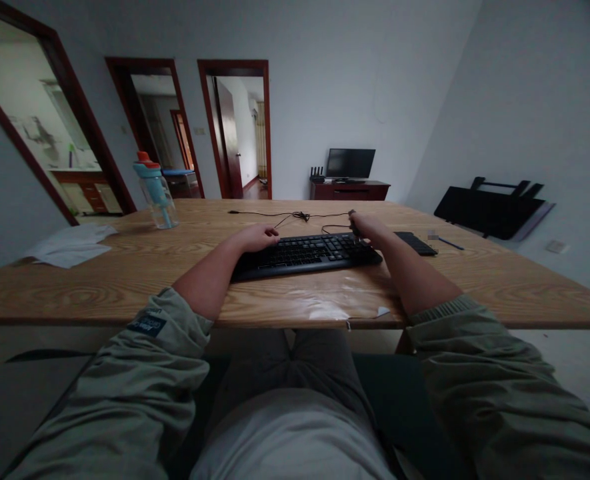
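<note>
A black computer keyboard lies on the wooden table in front of me, slightly turned, with its keys facing up. My left hand rests over its left back corner, fingers curled against the keyboard's edge. Above the keyboard's right end, my right hand is closed around a small dark tool, held upright. The tool's lower tip is close to the number keys; its exact kind is too small and dim to make out. Behind the keyboard runs a thin black cable, bunched in the middle.
Right of my right hand lie a flat black slab and a blue pen. A clear bottle with a red and blue lid stands at the left, beside white paper. A white scrap sits near the table's front edge.
</note>
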Available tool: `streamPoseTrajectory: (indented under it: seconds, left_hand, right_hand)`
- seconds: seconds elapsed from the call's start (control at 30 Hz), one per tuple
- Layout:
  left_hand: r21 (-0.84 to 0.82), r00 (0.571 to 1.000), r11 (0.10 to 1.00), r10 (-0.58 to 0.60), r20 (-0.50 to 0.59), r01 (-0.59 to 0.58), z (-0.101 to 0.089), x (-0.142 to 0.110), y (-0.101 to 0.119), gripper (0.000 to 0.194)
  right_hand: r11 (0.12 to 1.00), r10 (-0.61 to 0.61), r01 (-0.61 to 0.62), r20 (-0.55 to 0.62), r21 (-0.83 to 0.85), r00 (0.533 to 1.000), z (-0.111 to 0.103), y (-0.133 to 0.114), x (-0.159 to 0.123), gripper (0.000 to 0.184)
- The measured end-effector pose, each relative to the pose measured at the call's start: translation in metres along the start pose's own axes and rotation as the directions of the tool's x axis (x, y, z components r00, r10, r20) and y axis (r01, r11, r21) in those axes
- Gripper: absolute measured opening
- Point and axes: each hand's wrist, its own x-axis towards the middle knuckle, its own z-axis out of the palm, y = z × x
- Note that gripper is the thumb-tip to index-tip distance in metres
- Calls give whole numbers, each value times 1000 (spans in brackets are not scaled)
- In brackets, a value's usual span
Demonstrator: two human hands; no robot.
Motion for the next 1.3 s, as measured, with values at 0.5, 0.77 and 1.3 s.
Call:
streamPoseTrajectory:
  seconds: [0.5,0.77,1.3]
  left_hand:
    - [-242,912,898,297,-282,-367,15,17,32,25]
    - [-107,929,934,317,-189,-340,31,18,23,16]
    - [68,932,939,344,-117,-338,34,13,27,28]
  right_hand:
    - [809,-565,571,-88,136,821,68,-97,-68,24]
    - [824,-533,541,-91,170,841,59,-73,-67,34]
    - [790,-511,527,-139,313,848,73,-68,-60,29]
